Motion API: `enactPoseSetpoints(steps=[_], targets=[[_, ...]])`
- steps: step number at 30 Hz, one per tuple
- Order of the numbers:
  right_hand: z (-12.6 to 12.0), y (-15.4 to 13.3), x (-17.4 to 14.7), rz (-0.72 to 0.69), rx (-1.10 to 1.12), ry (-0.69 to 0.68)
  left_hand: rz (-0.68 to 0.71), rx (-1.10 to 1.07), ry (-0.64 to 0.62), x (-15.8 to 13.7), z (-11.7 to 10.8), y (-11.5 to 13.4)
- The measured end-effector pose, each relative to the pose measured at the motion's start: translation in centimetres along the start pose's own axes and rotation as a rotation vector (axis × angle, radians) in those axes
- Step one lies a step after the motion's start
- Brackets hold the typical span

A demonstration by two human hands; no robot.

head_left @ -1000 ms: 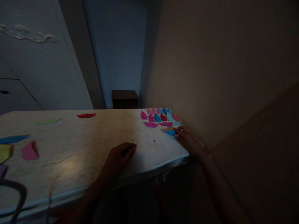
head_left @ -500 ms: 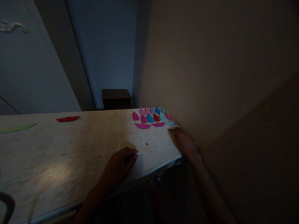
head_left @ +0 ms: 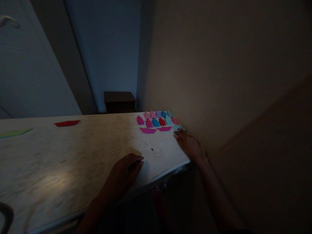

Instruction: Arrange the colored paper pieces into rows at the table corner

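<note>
My right hand (head_left: 191, 145) is at the table's right edge by the wall, its fingers shut on a dark blue-green folded paper boat (head_left: 175, 133). Just behind that boat lies a light blue paper boat (head_left: 176, 127), in line with two magenta paper boats, one of them the left magenta boat (head_left: 148, 130). Farther back, several folded paper pieces in pink, red, blue and purple stand in two rows, among them a red one (head_left: 162, 122). My left hand (head_left: 124, 170) rests near the front edge, fingers loosely bent with thumb apart, nothing visible in it.
A red paper boat (head_left: 67, 123) and a yellow-green paper piece (head_left: 16, 133) lie on the left of the marbled table (head_left: 97, 146). The brown wall (head_left: 219, 81) borders the right side. Behind the table is a dark wooden box-like cabinet (head_left: 119, 96). A dark curved object (head_left: 7, 214) shows lower left.
My right hand has moved the dark boat slightly back, closer to the light blue one. My left hand stays in place. The view has shifted a little.
</note>
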State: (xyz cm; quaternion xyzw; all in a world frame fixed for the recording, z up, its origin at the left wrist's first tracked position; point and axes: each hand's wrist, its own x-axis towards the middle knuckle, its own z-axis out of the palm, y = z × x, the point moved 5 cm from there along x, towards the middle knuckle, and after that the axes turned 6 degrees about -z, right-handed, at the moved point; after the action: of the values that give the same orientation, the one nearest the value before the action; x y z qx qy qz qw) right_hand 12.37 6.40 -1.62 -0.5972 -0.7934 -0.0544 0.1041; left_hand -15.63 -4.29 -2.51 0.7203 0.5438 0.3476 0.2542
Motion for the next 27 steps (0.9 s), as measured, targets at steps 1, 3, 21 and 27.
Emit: enactPoseSetpoints(steps=[1,3,21,27], targets=[[0.1,0.0,0.0,0.006,-0.004,0.013,0.0,0.001,-0.002,0.0,0.0,0.1],[0.1,0.1,-0.2,0.026,-0.016,0.043,0.0,0.001,-0.005,0.0,-0.1,0.3],[0.8,0.9,-0.1,0.11,-0.053,0.107,-0.004,-0.025,0.01,0.0,0.0,0.3],[1.1,1.4,0.3,0.092,-0.034,0.115,0.0,-0.025,0.002,0.0,0.3,0.1]])
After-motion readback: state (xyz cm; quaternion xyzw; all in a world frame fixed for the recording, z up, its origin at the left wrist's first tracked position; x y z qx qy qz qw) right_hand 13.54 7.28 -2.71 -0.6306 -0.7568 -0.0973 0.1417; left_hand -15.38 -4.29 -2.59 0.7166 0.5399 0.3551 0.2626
